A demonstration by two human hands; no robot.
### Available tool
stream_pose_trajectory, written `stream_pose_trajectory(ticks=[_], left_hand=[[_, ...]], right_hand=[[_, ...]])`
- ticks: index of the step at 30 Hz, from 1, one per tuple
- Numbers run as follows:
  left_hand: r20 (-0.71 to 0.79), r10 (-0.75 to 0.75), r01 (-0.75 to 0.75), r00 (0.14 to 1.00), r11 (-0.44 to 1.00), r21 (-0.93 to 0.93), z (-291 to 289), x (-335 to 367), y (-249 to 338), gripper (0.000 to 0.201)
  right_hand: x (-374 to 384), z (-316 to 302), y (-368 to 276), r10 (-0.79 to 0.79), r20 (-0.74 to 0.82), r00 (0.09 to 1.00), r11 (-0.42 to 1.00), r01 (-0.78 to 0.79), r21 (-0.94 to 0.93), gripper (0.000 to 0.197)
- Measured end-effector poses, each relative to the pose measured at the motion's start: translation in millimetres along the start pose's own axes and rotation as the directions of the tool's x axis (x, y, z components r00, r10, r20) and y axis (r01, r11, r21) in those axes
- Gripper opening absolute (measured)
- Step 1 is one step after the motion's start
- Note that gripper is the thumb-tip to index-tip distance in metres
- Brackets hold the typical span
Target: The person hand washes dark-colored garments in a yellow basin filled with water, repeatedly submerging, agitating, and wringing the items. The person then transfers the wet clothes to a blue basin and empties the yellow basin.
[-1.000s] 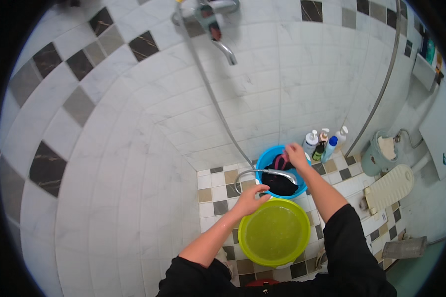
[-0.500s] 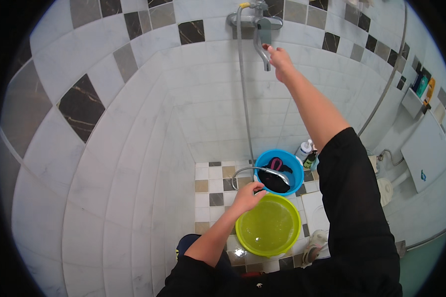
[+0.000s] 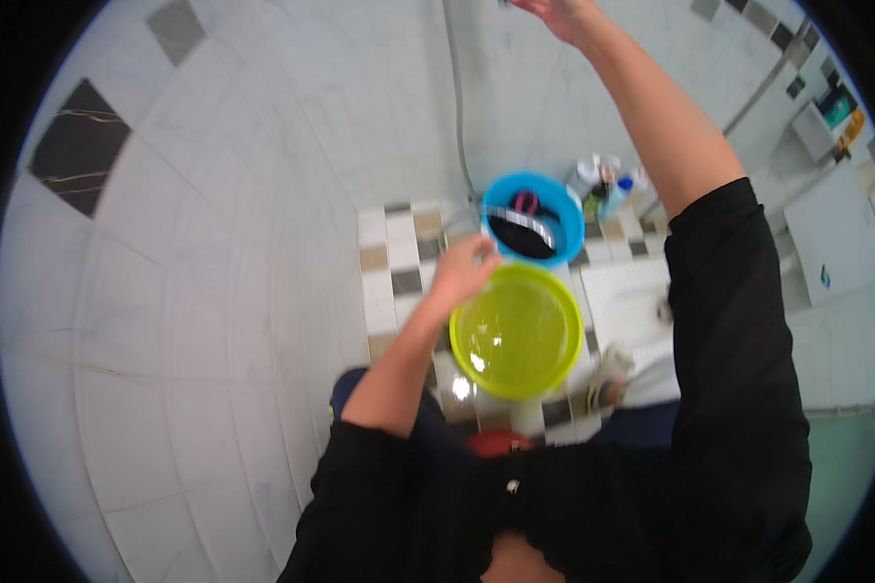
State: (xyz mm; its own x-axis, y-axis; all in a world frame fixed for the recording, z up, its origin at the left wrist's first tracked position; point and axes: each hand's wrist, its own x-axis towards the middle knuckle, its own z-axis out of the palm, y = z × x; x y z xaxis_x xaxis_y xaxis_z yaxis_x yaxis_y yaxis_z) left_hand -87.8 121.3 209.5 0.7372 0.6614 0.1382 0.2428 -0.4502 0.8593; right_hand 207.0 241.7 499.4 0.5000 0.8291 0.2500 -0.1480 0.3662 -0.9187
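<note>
My left hand hovers at the upper left rim of a yellow-green basin on the floor, its fingers loosely bent and apart, with nothing seen in them. Clear liquid, probably water, lies in the basin. Just beyond it stands a blue basin holding dark cloth and a pink item. A shower head rests across that blue basin. At the top edge, my right hand is stretched out beside the tip of the metal spout, fingers apart and partly cut off. The tap body is out of view.
Several bottles stand right of the blue basin. A grey shower hose hangs down the tiled wall. Right of the yellow-green basin are a white squat toilet and a shoe. Something red lies near my legs.
The view has tipped downward, so the tap has mostly left the top of the picture and the basins sit higher. My right hand has moved away from the tap lever; my left stays near the basin.
</note>
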Motion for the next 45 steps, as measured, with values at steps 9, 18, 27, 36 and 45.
stream_pose_trajectory(ticks=[9,18,27,36,45], left_hand=[[0.140,-0.091,0.083,0.986,0.995,0.063,21,-24,-18,0.036],[0.207,-0.146,0.152,0.967,0.988,-0.012,34,-50,5,0.033],[0.003,-0.081,0.081,0.997,0.985,-0.150,-28,-86,114,0.027],[-0.187,0.008,-0.008,0.982,1.000,-0.002,-77,-126,194,0.030],[-0.528,0.022,0.164,0.849,0.939,0.303,-182,-279,242,0.029]], right_hand=[[-388,-186,247,0.586,-0.064,0.807,0.649,-0.516,-0.559,0.019],[-595,-179,308,0.846,-0.335,0.415,0.369,-0.909,-0.195,0.015],[-607,-194,348,0.877,-0.376,0.300,0.230,-0.948,-0.222,0.031],[-626,-265,454,0.784,-0.593,0.184,0.443,-0.835,0.327,0.043],[-617,-184,375,0.956,-0.212,0.205,0.293,-0.747,0.597,0.040]])
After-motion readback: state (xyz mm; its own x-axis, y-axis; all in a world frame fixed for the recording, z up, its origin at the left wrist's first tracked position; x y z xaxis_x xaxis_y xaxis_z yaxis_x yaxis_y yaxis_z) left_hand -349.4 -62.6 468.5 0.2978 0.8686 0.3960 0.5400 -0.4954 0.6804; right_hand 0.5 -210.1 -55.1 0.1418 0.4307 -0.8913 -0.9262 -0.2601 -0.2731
